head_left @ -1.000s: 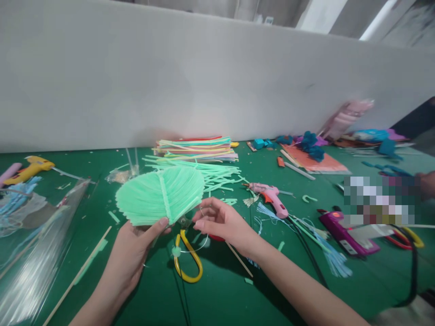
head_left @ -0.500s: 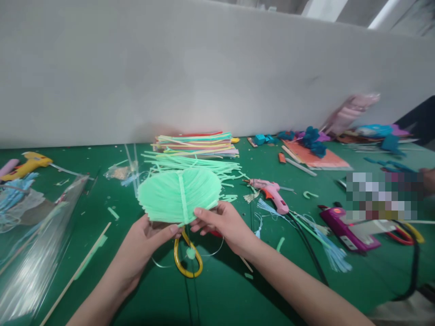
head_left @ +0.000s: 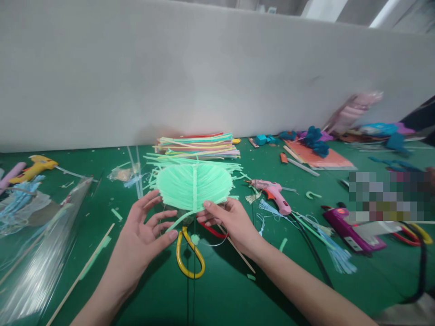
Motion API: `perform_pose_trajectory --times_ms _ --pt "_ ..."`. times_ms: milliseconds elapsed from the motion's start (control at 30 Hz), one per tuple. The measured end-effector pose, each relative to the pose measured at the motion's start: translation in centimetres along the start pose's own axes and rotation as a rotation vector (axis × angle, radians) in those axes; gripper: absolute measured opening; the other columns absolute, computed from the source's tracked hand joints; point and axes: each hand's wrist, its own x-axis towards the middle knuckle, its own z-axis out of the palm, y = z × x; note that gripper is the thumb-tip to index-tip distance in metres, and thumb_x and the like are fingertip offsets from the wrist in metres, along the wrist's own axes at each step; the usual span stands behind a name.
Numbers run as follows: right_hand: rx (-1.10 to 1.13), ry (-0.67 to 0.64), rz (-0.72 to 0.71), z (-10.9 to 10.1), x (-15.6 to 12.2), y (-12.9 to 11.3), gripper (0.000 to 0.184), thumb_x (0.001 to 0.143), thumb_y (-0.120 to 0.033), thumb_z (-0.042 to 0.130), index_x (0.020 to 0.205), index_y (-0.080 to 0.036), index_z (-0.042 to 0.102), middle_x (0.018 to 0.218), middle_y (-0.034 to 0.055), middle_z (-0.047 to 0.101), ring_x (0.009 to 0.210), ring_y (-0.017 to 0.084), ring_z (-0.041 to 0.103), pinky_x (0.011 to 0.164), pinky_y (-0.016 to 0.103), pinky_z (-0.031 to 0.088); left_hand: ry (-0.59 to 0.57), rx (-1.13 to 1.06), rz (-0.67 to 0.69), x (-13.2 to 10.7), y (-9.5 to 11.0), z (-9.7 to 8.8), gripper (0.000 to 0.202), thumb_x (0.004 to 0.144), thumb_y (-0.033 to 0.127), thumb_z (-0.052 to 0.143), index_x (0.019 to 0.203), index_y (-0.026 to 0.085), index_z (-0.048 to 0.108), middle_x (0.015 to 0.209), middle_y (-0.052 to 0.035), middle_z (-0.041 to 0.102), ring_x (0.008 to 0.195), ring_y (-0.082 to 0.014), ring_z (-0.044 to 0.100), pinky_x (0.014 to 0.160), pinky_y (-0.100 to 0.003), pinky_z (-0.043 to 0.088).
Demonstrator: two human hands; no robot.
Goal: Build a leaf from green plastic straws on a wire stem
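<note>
My right hand (head_left: pixel 234 222) pinches the lower edge of a mint-green leaf (head_left: pixel 180 185) made of fuzzy pipe cleaners, thumb on top by its midrib. The leaf is held up over the table, and a short stem curves from its base to the left. My left hand (head_left: pixel 149 233) is open, fingers spread, beside that stem; its thumb tip is close to the stem's end. Below the leaf are scissors with one yellow handle loop (head_left: pixel 190 265) and one red loop, blades hidden. A small green tuft (head_left: pixel 195 240) and a thin clear thread hang near them.
Behind the leaf lie green pipe cleaners (head_left: pixel 220 166) and a multicoloured bundle (head_left: pixel 200 146). A pink glue gun (head_left: pixel 277 194) is at right, a yellow one (head_left: pixel 39 167) far left. Tassels (head_left: pixel 340 258), a purple device (head_left: pixel 353 233) and a wooden stick (head_left: pixel 81 274) also lie on the green table.
My left hand has let go of the leaf's base and its fingers have spread. The leaf has shifted slightly right and up in view, its stem now showing, curved left.
</note>
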Motion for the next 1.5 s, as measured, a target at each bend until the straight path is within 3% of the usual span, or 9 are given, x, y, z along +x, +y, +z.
perform_pose_trajectory --times_ms 200,400,667,833,1033,1267,1333,1433,1500 --pt "-0.028 -0.011 0.034 0.3 -0.3 0.2 0.036 0.075 -0.046 0.076 0.078 -0.011 0.068 0.076 0.0102 0.076 0.071 0.018 0.074 0.065 0.025 0.056 0.103 0.626 0.416 0.0 -1.8 -0.6 0.021 0.085 0.028 0.065 0.106 0.026 0.065 0.149 -0.0067 0.03 0.116 -0.026 0.06 0.086 -0.039 0.06" --pt "-0.093 -0.029 0.036 0.4 -0.3 0.5 0.038 0.075 -0.049 0.075 0.079 -0.011 0.07 0.08 0.0122 0.077 0.073 0.019 0.074 0.066 0.027 0.056 0.086 0.99 0.7 0.3 -1.7 -1.2 0.008 0.091 0.021 0.057 0.092 0.021 0.064 0.142 -0.012 0.043 0.123 -0.0302 0.055 0.095 -0.047 0.052" --pt "-0.181 -0.058 0.018 0.8 -0.8 0.4 0.04 0.076 -0.052 0.072 0.079 -0.012 0.072 0.083 0.0131 0.077 0.074 0.021 0.074 0.067 0.029 0.057 0.069 0.994 0.66 0.9 -1.5 -1.7 0.012 0.095 0.02 0.049 0.093 0.021 0.061 0.119 -0.0133 0.057 0.121 -0.028 0.056 0.092 -0.041 0.051" --pt "-0.211 -0.047 0.016 0.8 -0.9 0.4 0.039 0.077 -0.052 0.071 0.076 -0.013 0.073 0.081 0.0124 0.077 0.071 0.019 0.073 0.066 0.029 0.057 -0.031 1.09 0.719 1.0 -1.6 -2.4 0.017 0.094 0.02 0.048 0.102 0.022 0.063 0.121 -0.0138 0.064 0.111 -0.0276 0.063 0.093 -0.041 0.049" --pt "-0.215 -0.035 0.026 0.9 -0.9 0.4 0.038 0.076 -0.052 0.072 0.075 -0.014 0.074 0.079 0.0114 0.077 0.069 0.019 0.073 0.066 0.031 0.058 -0.053 1.197 0.721 0.7 -2.0 -3.8 0.027 0.089 0.018 0.053 0.106 0.03 0.071 0.122 -0.0066 0.07 0.107 -0.0282 0.066 0.089 -0.036 0.048" --pt "-0.149 -0.061 0.014 0.8 -0.8 0.6 0.038 0.077 -0.05 0.072 0.079 -0.013 0.074 0.082 0.0115 0.077 0.072 0.018 0.073 0.069 0.029 0.058 0.006 0.868 0.494 1.3 -1.3 -2.8 0.012 0.087 0.029 0.059 0.091 0.027 0.07 0.134 -0.0097 0.056 0.116 -0.0293 0.059 0.095 -0.041 0.048" --pt "-0.128 -0.058 -0.002 0.8 -0.8 0.8 0.038 0.076 -0.05 0.073 0.082 -0.013 0.073 0.083 0.0113 0.077 0.074 0.019 0.074 0.07 0.03 0.058 0.06 0.605 0.301 1.5 -1.1 -2.0 0.012 0.084 0.034 0.064 0.089 0.023 0.066 0.132 -0.0107 0.054 0.114 -0.0284 0.061 0.093 -0.041 0.051" --pt "-0.096 -0.027 -0.018 1.0 -0.8 1.0 0.039 0.076 -0.051 0.074 0.084 -0.013 0.073 0.083 0.0111 0.077 0.076 0.021 0.074 0.071 0.032 0.059 0.162 0.074 -0.09 1.3 -0.7 -0.7 0.046 0.075 0.031 0.077 0.114 0.024 0.055 0.118 -0.0085 0.065 0.099 -0.0218 0.069 0.087 -0.037 0.056" --pt "-0.093 -0.002 -0.029 1.3 -1.0 1.1 0.04 0.076 -0.051 0.074 0.086 -0.013 0.073 0.082 0.0108 0.077 0.077 0.022 0.074 0.073 0.033 0.059 0.127 -0.207 -0.314 0.9 -0.7 0.1 0.057 0.071 0.025 0.081 0.12 0.021 0.051 0.106 -0.0088 0.072 0.092 -0.02 0.072 0.085 -0.033 0.057"
